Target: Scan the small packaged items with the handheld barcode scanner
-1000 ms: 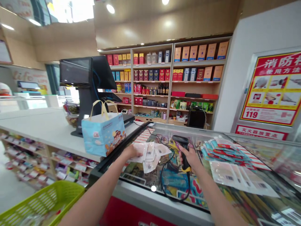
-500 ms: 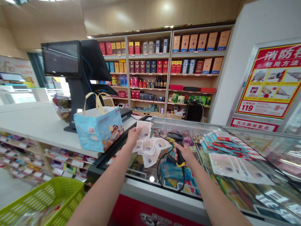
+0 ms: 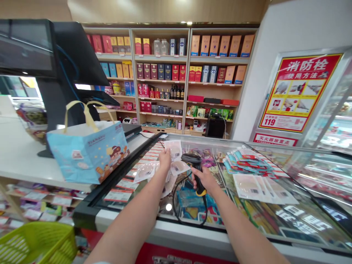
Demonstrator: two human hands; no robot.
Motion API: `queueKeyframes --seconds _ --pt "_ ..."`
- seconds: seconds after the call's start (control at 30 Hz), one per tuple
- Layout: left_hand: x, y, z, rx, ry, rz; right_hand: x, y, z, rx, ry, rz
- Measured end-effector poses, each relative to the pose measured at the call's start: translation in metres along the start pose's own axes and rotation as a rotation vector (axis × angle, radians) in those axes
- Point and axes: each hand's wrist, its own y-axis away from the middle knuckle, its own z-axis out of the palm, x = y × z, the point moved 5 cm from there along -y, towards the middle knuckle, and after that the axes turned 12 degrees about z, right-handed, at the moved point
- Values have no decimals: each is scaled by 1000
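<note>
My left hand (image 3: 165, 160) pinches a flat, clear-and-white packet (image 3: 175, 149) by its edge and holds it up above the glass-topped freezer (image 3: 126, 207). Under and beside that hand, several similar packets (image 3: 145, 171) lie loosely heaped on the glass. Wrapped round the handle of a black and yellow barcode scanner (image 3: 192, 159), my right hand (image 3: 205, 179) is just to the right of the held packet. The scanner's head points left toward the packet, and its black cable (image 3: 175, 205) loops down over the glass.
A blue paper bag (image 3: 90, 154) stands on the white counter at left, beside a black checkout screen (image 3: 79, 55). At right on the glass lie more flat packets (image 3: 247, 187) and a pile of blue-red packages (image 3: 244, 161). A green basket (image 3: 41, 242) is at lower left.
The view has turned to the right, so the surroundings sit further left. My left hand has brought the packet closer to the scanner, which my right hand still grips.
</note>
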Motion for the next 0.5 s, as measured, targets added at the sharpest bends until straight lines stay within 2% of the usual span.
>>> queueKeyframes --seconds 0.27,0.5 --pt "6 8 6 -16 49 18 2 -1 2 4 46 32" --pt "6 5 5 -13 32 21 7 -4 -1 7 49 31"
